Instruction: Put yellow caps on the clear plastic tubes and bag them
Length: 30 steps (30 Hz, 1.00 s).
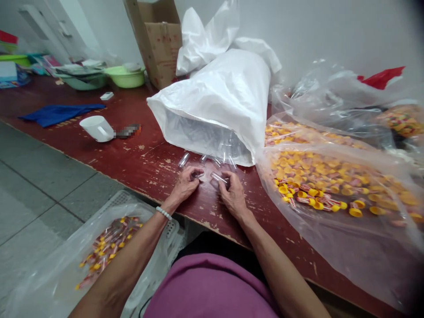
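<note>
Left hand (186,182) curled over the near edge of the red table (139,163), fingertips pinched on a small clear tube (198,175) that is hard to make out; a white bead bracelet (164,213) on that wrist. Right hand (233,194) just beside it, fingers bent and pinching another clear tube (219,177) held nearly level above the tabletop. Hands close together, not touching. Just beyond them, more loose clear tubes (184,159) scattered on the worn wood at the mouth of a big white plastic bag (225,101) lying on its side, open toward the near edge. To the right, touching that bag, a wide clear plastic bag (331,229) spread toward the table's right end, heaped with yellow caps and small printed rolls (318,176). Further left along the table, a white mug (96,128) tipped on its side, a blue cloth (59,113), and at the far edge two green basins (126,77). Behind the white bag, against the wall, a cardboard box (159,39). Below the near edge, at the left, a pale slotted crate (172,229) lined with clear plastic, holding filled tubes with yellow caps (106,247). Purple clothing (212,287) at the bottom.
</note>
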Available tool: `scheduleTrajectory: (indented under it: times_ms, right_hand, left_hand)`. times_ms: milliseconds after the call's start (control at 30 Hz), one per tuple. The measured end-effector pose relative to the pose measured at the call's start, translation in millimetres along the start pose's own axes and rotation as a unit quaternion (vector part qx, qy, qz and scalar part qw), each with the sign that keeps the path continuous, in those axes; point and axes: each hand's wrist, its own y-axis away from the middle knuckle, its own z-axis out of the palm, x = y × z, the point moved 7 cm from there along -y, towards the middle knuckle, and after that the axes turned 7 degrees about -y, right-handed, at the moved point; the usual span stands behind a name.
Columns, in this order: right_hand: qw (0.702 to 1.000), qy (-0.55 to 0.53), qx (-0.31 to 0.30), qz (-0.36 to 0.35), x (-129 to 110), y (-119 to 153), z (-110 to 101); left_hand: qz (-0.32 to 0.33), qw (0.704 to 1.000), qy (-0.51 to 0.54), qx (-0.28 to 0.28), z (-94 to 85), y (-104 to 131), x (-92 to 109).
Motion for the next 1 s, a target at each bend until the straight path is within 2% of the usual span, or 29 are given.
scheduleTrajectory:
  times_ms: [100,200,267,367,433,500,567,633,700,800,867,933,1000]
  right_hand:
    - [0.996,-0.051,-0.01,0.071,1.2,9.2,2.0]
    - [0.99,-0.099,-0.018,0.1,0.1,15.5,4.5]
    - [0.991,-0.099,-0.019,0.093,-2.5,16.5,3.9]
    - [0.997,-0.057,-0.032,0.042,-12.9,15.3,3.1]
    - [0.997,-0.049,-0.05,0.025,-19.4,15.0,5.8]
    - [0.995,-0.068,-0.061,0.035,-23.1,14.9,9.9]
    - [0.992,-0.092,-0.066,0.053,-25.2,13.2,13.4]
    - [0.99,-0.107,-0.073,0.059,-25.5,7.4,14.9]
    - [0.992,-0.093,-0.062,0.053,-20.8,-4.5,9.9]
    - [0.999,0.019,0.016,0.025,-1.6,-29.5,-11.9]
    - [0.99,0.129,0.057,0.018,17.0,-43.5,-24.4]
    - [0.976,0.21,0.053,0.03,36.8,-52.0,-28.3]
    - [0.969,0.241,0.038,0.042,49.8,-53.3,-28.2]
  left_hand:
    - [-0.051,0.991,0.122,0.001,0.4,11.0,0.7]
    - [-0.067,0.978,0.198,-0.01,0.5,17.1,7.7]
    - [-0.076,0.975,0.21,-0.01,-1.1,19.9,10.3]
    - [-0.081,0.973,0.212,-0.028,-0.7,23.3,11.6]
    - [-0.067,0.97,0.223,-0.073,4.2,24.5,15.0]
    - [-0.04,0.96,0.243,-0.13,11.1,25.1,21.0]
    - [-0.017,0.952,0.262,-0.158,15.8,24.0,25.7]
    - [-0.022,0.946,0.285,-0.151,19.2,21.4,25.0]
    - [-0.055,0.938,0.317,-0.129,23.9,19.4,19.2]
    - [-0.112,0.904,0.404,-0.086,30.8,19.3,10.9]
    - [-0.141,0.862,0.485,-0.055,32.5,19.6,8.3]
    - [-0.165,0.813,0.556,-0.047,33.4,19.6,8.1]
    - [-0.184,0.779,0.596,-0.065,34.1,19.1,8.8]
